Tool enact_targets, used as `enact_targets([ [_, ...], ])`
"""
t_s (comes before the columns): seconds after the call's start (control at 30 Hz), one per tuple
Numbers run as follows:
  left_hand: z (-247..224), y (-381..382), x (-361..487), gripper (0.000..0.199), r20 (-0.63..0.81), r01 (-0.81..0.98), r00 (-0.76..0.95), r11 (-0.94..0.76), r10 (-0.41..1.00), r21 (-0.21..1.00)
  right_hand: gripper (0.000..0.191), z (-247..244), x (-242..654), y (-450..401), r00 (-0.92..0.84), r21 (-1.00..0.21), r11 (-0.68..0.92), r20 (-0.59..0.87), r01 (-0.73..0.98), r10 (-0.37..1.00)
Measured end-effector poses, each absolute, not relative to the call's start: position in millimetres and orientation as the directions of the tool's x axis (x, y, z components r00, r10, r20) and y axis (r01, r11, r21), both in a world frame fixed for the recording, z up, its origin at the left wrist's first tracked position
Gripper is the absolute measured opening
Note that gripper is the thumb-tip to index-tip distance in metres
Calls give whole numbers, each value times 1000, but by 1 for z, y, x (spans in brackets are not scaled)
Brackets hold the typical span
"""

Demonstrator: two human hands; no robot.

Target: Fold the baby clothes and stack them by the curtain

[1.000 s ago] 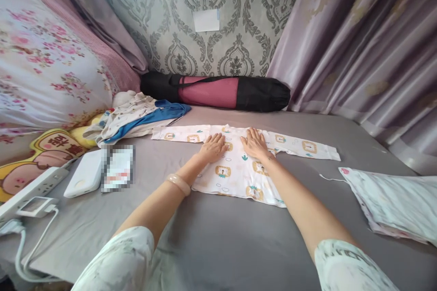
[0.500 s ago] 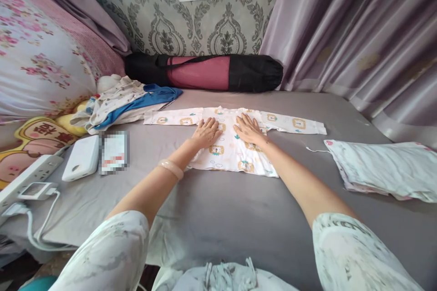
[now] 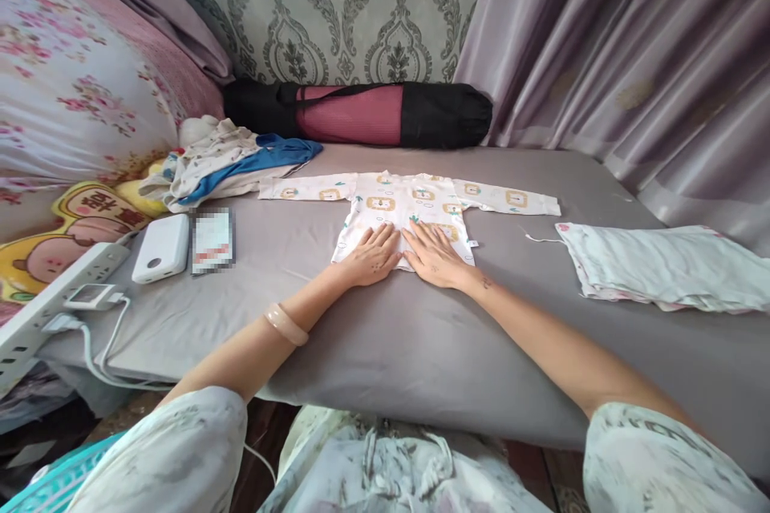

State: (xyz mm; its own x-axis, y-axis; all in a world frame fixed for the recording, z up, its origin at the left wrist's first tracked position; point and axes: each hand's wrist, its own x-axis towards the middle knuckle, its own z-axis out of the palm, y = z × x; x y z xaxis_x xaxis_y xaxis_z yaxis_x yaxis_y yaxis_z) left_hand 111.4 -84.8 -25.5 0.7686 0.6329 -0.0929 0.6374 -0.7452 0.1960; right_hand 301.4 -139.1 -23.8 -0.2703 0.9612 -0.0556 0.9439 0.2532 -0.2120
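A small white long-sleeved shirt (image 3: 400,196) with a yellow and green print lies spread out on the grey sheet, both sleeves stretched sideways. Its collar points away from me. My left hand (image 3: 374,256) rests flat on the lower left part of the shirt, fingers extended. Beside it, my right hand (image 3: 438,255) presses flat on the lower right part, fingers slightly spread. The two hands nearly touch at the hem, and parts of the hem are hidden beneath them. A small tag sticks out at the shirt's right side.
Crumpled clothes (image 3: 234,164) touch or nearly touch the left sleeve's cuff. At left lie a white power bank (image 3: 160,247), a blurred packet (image 3: 212,242) and a power strip (image 3: 99,268) with cables. Folded white cloth (image 3: 667,264) lies right. A black and pink rolled bag (image 3: 354,114) lines the wall.
Both hands have slid down the shirt toward me, from its upper chest to the hem, staying flat. The camera view has shifted slightly.
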Motion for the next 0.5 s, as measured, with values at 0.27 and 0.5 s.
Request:
enact_targets([
  [0.27,-33,-73,64,63,-76,693,718,-699,692,177,65,-15,321,-169,-316,-265,276,-121,924,941],
  [0.5,-29,-67,32,60,-93,683,728,-708,679,176,61,-14,348,-186,-361,-292,318,-105,902,927],
])
